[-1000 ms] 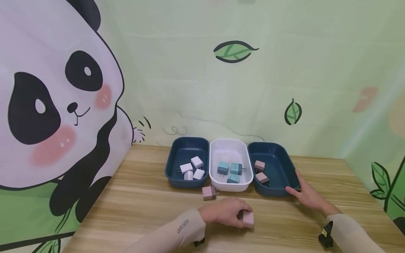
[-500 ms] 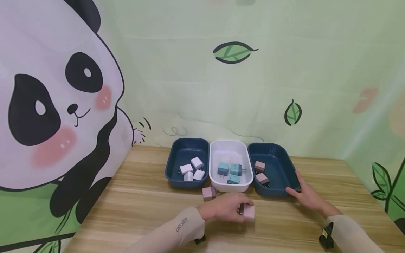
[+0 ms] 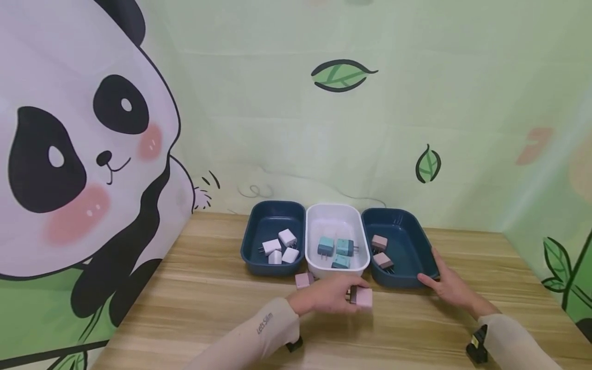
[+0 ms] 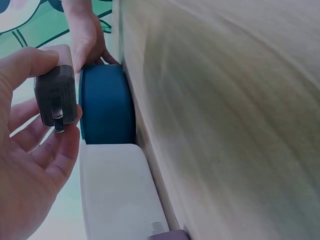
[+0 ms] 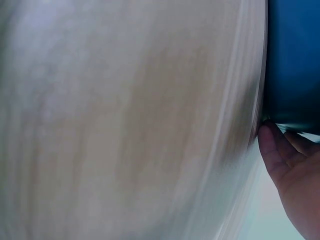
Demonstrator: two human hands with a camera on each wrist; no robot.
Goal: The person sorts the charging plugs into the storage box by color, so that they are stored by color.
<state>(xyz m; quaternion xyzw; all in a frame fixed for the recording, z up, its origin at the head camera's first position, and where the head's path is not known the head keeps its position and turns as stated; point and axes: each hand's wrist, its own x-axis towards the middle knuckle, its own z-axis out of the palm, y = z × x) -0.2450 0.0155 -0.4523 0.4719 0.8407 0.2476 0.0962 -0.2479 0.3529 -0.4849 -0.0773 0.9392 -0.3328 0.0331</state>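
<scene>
My left hand (image 3: 330,294) pinches a wall charger (image 3: 364,297), pink with a dark prong end, above the table in front of the white tray (image 3: 339,272). In the left wrist view the dark end of this charger (image 4: 56,95) faces the camera, between thumb and fingers. My right hand (image 3: 455,288) rests against the near right corner of the right blue tray (image 3: 407,246), thumb on its front wall and fingers along its side. Two pink chargers (image 3: 383,261) lie in that tray. Another pink charger (image 3: 303,280) lies on the table, partly hidden behind my left hand.
A second blue tray (image 3: 250,252) at the left holds several white chargers (image 3: 271,247). Teal chargers (image 3: 326,245) lie in the white tray. The three trays stand side by side on the wooden table (image 3: 208,288), near a panda-printed backdrop (image 3: 277,128).
My left hand has lifted the pink charger up and away from me, toward the trays, and now overlaps the charger on the table. The right hand has stayed at the blue tray's corner.
</scene>
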